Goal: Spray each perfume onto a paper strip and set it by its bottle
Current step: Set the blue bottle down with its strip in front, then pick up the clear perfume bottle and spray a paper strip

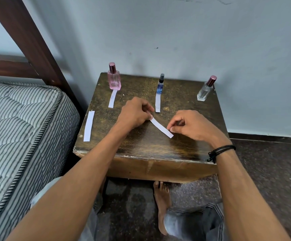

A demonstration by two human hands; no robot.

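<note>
Count on the wooden table (141, 146): three perfume bottles, four paper strips.

Bottles, all upright along the table's far edge:
- pink bottle (114, 81) at the far left corner
- slim blue spray bottle (160, 86) at far centre
- clear bottle (205, 92) at the far right corner

Strips:
- one strip (112, 99) lies just in front of the pink bottle
- a second strip (157, 103) lies just in front of the blue one
- a spare strip (89, 126) lies along the table's left edge
- the fourth strip (161, 127) is over the table's centre, held slantwise

The left hand (134, 112) pinches its far end and the right hand (190, 126) pinches its near end.

Both forearms cross the table's near edge. A black cord bracelet (221, 150) is on the right wrist. A striped mattress (19, 127) adjoins the table's left side. A bare foot (162, 202) rests on the floor below its near edge.
</note>
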